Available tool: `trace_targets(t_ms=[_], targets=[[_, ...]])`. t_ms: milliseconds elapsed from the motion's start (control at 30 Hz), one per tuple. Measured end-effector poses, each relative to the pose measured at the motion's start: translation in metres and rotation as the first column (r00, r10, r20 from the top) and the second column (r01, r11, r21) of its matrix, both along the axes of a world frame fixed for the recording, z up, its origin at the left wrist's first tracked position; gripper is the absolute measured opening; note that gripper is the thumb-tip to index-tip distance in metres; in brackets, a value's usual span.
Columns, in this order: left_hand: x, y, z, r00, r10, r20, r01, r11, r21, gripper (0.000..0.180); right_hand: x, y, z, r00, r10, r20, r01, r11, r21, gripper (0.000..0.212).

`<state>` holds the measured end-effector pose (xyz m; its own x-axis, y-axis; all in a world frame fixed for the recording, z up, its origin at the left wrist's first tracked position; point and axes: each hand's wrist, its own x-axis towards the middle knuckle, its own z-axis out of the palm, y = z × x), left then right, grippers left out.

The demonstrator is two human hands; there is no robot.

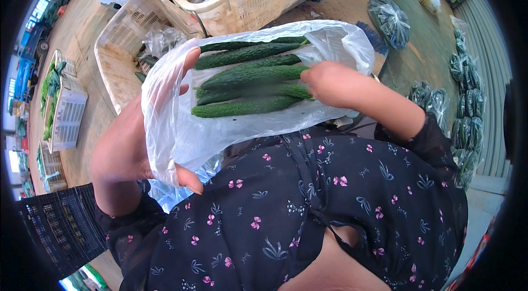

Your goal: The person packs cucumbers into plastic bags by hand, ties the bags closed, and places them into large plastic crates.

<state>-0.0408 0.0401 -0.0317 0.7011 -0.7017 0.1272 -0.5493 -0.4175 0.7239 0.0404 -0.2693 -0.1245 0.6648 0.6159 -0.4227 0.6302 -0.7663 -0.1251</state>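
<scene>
A clear plastic bag (220,134) lies spread before me with several dark green cucumbers (242,106) side by side in it. My left hand (135,142) holds the bag's mouth at the left, its thumb and fingers spread wide apart along the rim; thin film covers part of the palm. At the right ends of the cucumbers is my right hand (330,84), its fingers curled closed on the tip of a middle cucumber (258,76). The fingertips of that hand are partly hidden.
Just beyond the bag stands a dirty cream plastic crate (236,10) holding wrapped goods. Another worn crate (118,54) sits left of it. A bagged bundle of cucumbers (389,21) lies at the right, and more bagged bundles (467,98) line the corrugated wall.
</scene>
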Motion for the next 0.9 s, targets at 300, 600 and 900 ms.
trace_targets(t_ms=[300,600,900], targets=[[0.006,-0.005,0.002,0.999,-0.024,0.029,0.024,1.0,0.008,0.128,0.007,-0.003,-0.026,0.984,0.058,-0.17,-0.053,0.998,0.033,0.035],[0.012,-0.004,0.001,0.994,-0.043,0.096,0.041,0.999,0.026,0.126,0.02,-0.012,-0.026,0.927,-0.375,-0.022,0.371,0.902,0.222,0.027],[0.014,-0.006,-0.001,0.99,-0.008,0.141,0.003,0.999,0.032,0.12,0.038,-0.003,-0.06,0.903,-0.13,0.409,-0.062,0.904,0.424,0.017]])
